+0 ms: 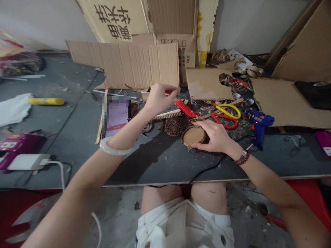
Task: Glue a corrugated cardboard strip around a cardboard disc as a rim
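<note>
My right hand (213, 136) grips a small round cardboard piece (193, 136) with a flat tan face and a corrugated rim, thumb at the near side and fingers at the far side. My left hand (161, 98) is raised over the table with its fingers curled together; what they hold, if anything, I cannot make out. Below and to its right lies a red utility knife (186, 109). A coiled roll of corrugated cardboard (176, 126) sits just left of the round piece. Scissors with yellow and red handles (226, 115) lie beyond my right hand.
A blue glue gun (258, 125) stands at the right, its black cable running along the front of the table (160, 168). A phone (117, 115) is near my left forearm. Cardboard sheets (137, 63) lean at the back. A yellow tool (46, 101) and white charger (28, 162) lie left.
</note>
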`<state>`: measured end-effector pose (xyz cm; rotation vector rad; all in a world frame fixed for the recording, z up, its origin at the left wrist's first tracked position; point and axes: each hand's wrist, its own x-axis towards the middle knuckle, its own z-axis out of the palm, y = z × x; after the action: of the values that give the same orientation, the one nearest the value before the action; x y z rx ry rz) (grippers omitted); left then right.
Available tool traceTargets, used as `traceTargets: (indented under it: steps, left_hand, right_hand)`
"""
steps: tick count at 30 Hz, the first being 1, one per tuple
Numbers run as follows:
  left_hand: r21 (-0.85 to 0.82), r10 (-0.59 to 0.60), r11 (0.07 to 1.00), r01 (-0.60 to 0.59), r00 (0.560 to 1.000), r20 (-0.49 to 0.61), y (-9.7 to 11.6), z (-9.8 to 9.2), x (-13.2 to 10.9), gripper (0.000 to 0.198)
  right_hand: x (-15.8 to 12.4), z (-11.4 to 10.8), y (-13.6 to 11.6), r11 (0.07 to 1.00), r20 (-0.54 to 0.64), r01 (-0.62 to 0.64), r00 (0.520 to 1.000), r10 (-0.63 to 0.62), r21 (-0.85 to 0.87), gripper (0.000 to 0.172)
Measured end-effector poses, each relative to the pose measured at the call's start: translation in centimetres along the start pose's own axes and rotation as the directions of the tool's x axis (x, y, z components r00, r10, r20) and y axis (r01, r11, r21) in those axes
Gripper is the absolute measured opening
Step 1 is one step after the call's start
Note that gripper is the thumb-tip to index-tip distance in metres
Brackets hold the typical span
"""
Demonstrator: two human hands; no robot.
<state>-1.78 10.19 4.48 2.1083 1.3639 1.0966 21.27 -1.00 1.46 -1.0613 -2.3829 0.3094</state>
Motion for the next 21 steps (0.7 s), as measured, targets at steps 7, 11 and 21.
traceTargets:
  steps: [7, 11, 21]
  left_hand:
    - [-0.186, 0.047, 0.981, -0.06, 0.996, -0.071, 1.7, 1.2, -6.9, 0.015]
    - [0.058, 0.382, 0.923, -0.38, 0.924, -0.016, 2.3, 1.8, -8.7, 0.014]
    - [0.141, 0.403, 0.906, -0.4, 0.915, 0.005, 1.7, 1.2, -9.0, 0.018]
  right_hand:
    - [0.2, -0.1, 0.1, 0.997, -0.069, 0.044, 0.997, -0.04, 0.065, 0.064]
    - [0.1, 0.0, 0.3, 0.991, -0.224, -0.017, 0.973, 0.047, 0.131, 0.064]
    - [-0.1, -0.2, -0.2, 0.987, -0.275, 0.054, 0.961, -0.011, 0.149, 0.048]
